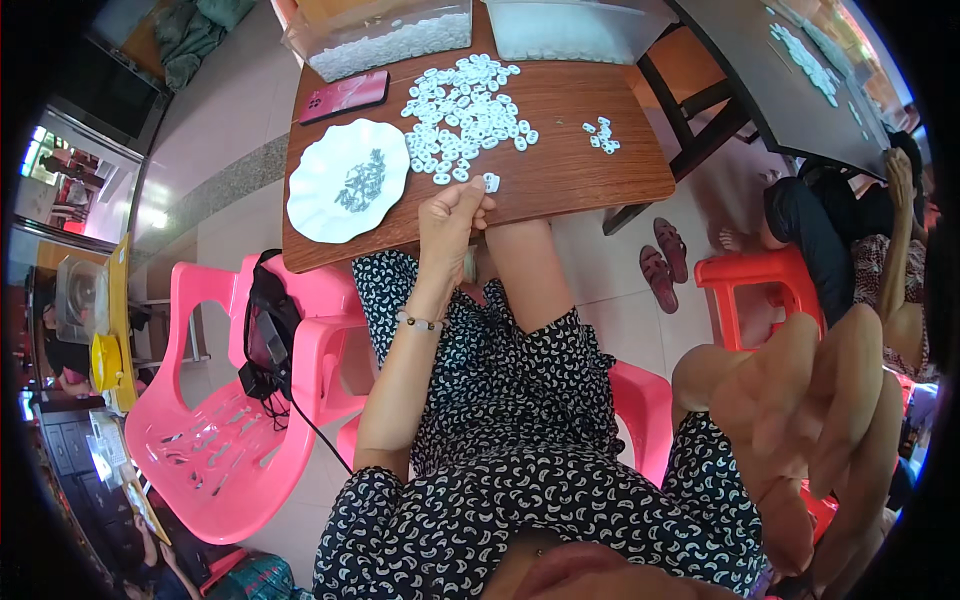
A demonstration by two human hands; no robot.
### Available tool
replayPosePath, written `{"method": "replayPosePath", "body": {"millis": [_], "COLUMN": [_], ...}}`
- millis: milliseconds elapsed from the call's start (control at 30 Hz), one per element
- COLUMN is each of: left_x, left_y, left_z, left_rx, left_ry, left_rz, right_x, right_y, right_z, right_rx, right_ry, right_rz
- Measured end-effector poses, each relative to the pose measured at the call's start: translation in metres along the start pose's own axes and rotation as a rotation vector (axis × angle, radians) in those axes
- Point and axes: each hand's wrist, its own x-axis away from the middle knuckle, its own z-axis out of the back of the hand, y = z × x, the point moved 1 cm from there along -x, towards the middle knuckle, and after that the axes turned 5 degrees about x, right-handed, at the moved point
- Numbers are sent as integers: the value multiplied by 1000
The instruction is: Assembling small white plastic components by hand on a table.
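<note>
The left hand (450, 222) rests at the near edge of the brown wooden table (560, 170), fingers curled inward and pinched together on one small white plastic ring (491, 182) that sits at the table edge just beside the fingertips. A thin beaded bracelet (420, 322) circles the left wrist. The right hand (815, 410) is raised close to the camera at the right of the scene, well apart from the table; its fingers are spread and loose, holding nothing. Far of the left hand lies a large scattered heap of small white plastic rings (462, 115), and a smaller cluster of the same rings (601, 135) lies to the right of it, apart from the heap. Left of the heap stands a white scalloped plate (310, 205) carrying a small pile of dark grey metal pieces (362, 182). A flat red phone (343, 97) lies at the far left of the table. At the far edge stand two clear plastic bins: the left bin (385, 35) holds white pieces; the contents of the right bin (570, 30) cannot be determined. A pink plastic chair (215, 400) stands left of the person, with a black strap and cable (265, 335) draped over its arm.
</note>
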Motion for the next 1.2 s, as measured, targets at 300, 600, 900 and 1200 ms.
{"method": "replayPosePath", "body": {"millis": [300, 600, 900, 1200], "left_x": [-1, -7, -17, -22], "left_y": [1, 12, 5, -5], "left_z": [4, -14, -7, -11], "left_rx": [17, -11, -42, -143], "left_ry": [-2, -156, -183, -97], "left_rz": [-4, -32, -28, -130], "right_x": [0, 79, 84, 90], "right_y": [-20, 181, 203, 229], "right_z": [-30, 63, 54, 74], "right_rx": [62, 663, 735, 593], "right_ry": [217, -100, -141, -202], "right_rz": [-806, -937, -979, -1097]}}
